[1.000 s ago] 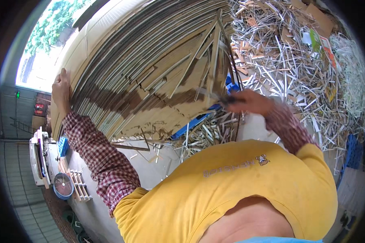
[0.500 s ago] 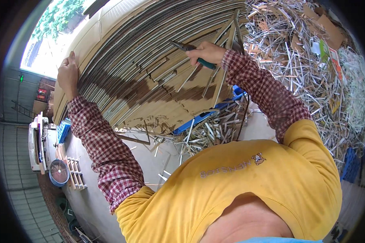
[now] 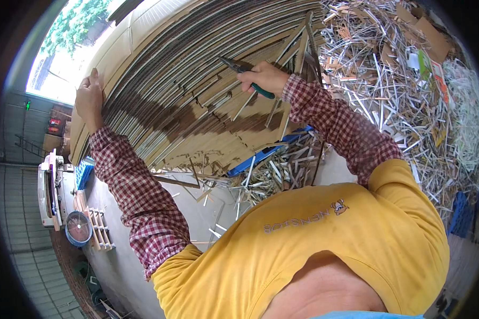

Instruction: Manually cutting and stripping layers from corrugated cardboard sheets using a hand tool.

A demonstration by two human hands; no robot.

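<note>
Your right hand (image 3: 265, 78) is closed around dark-jawed, green-handled pliers (image 3: 234, 65) near the layered brown-and-white cardboard stack (image 3: 178, 87). Your left hand (image 3: 90, 98) grips its left edge.

Daylight enters at upper left through a bright rectangular opening (image 3: 54, 78), its lower part overexposed to white. The layered stack of tan and grey sheets (image 3: 159, 87) reads clearly, moderately lit. Fisheye curvature bends outer edges; black vignetting surrounds.
</note>
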